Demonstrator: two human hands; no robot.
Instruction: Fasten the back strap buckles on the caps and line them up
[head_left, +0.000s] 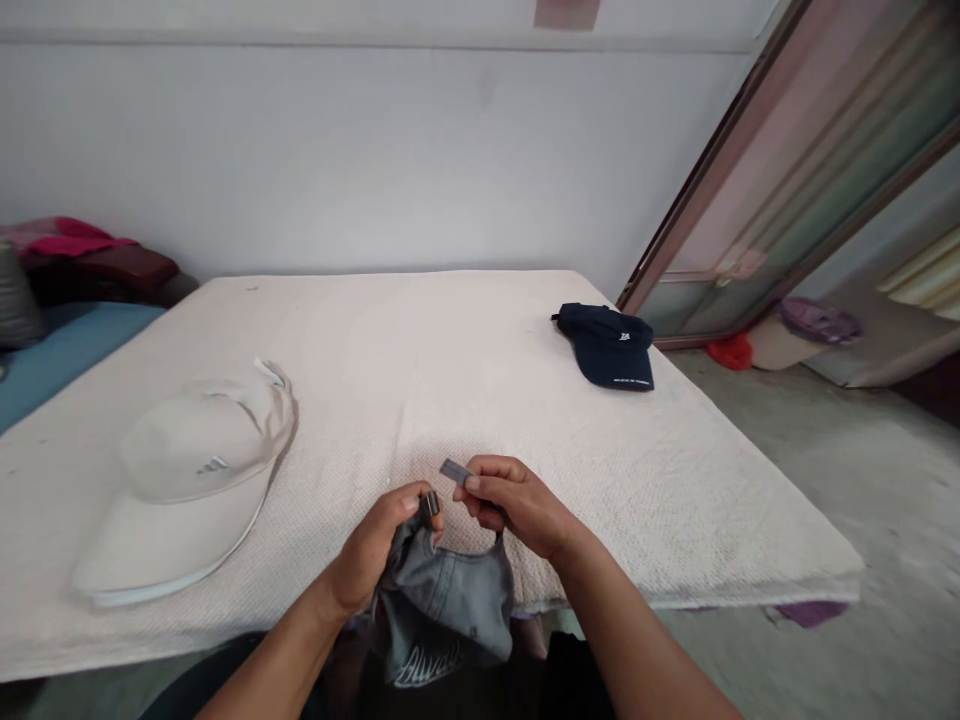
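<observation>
The gray cap point(469, 595) hangs over the near edge of the white cloth point(420, 370), its left hand point(375, 540) side gripped at the metal buckle point(431, 502), while the right hand point(517, 503) pinches the strap point(454, 471), whose free end points toward the buckle, apart from it. Farther out on the cloth, a white cap point(191, 465) lies to the left and a navy cap point(607, 343) to the right, near the wall point(420, 160).
</observation>
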